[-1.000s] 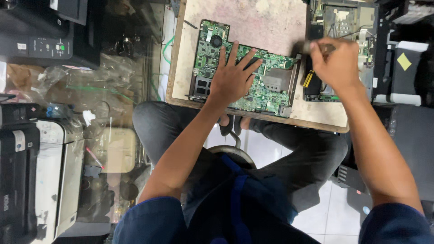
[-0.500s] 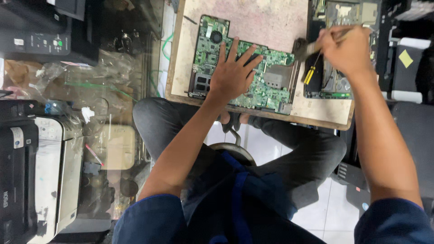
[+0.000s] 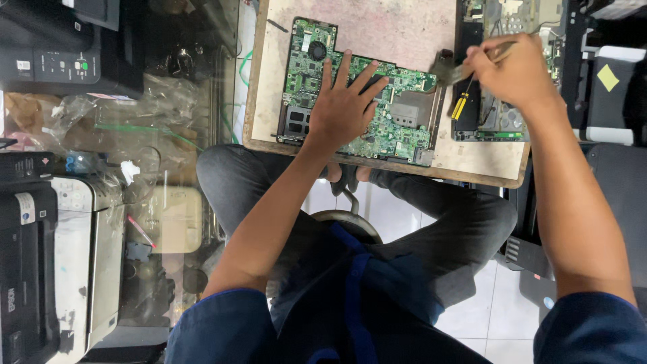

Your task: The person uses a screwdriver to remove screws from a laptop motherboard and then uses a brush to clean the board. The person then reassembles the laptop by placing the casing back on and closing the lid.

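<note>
Circuit board (image 3: 397, 111), green and densely populated, is lying on a worn wooden work board (image 3: 377, 34) that is resting across the seated person's lap. The left hand (image 3: 345, 108) is pressing down flat on the middle of the circuit board, its fingers (image 3: 327, 74) spreading wide and fully extended, palm down, gripping nothing and simply bearing on the surface. The right hand (image 3: 515, 74) is hovering above the right end of the wooden board, its fingers curling closed around the handle of a small brush (image 3: 453, 70); the dark bristle end is pointing toward the circuit board's upper right corner, and whether the bristles are touching that corner cannot be told. Just beside the brush, a screwdriver (image 3: 461, 104) with a yellow handle is lying on a dark opened device chassis (image 3: 490, 118), which is sitting at the right edge of the work board, close to the circuit board's right side. A round fan opening (image 3: 317, 49) is showing near the circuit board's upper left corner, clear of the spread fingers. To the person's left, a glass cabinet (image 3: 135, 135) is holding clear plastic bags, and a white printer (image 3: 84, 256) is standing near the lower left. A dark printer (image 3: 60, 54) is sitting at the upper left.
</note>
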